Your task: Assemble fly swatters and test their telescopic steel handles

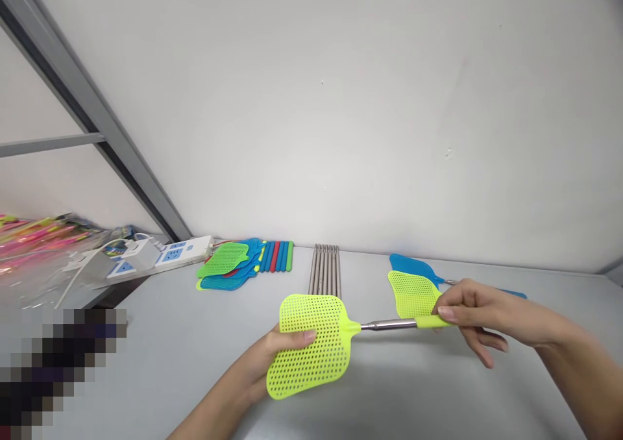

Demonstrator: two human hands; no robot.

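Note:
A yellow-green fly swatter (321,355) with a metal shaft lies level across both hands, above the grey table. My left hand (272,355) grips its perforated head, thumb on top and the other fingers hidden beneath. At the other end, my right hand (472,317) pinches the yellow-green handle sleeve (431,322) between thumb and index finger, its other fingers hanging loose. Behind the right hand rest a second yellow-green swatter (413,292) and a blue swatter (413,267), partly covered by the hand.
Several metal rods (325,268) lie side by side near the wall. Left of them are coloured handle sleeves (276,256) and a pile of swatter heads (228,265). A power strip (180,252) with plugged-in adapters and a grey metal frame (121,154) stand at the left.

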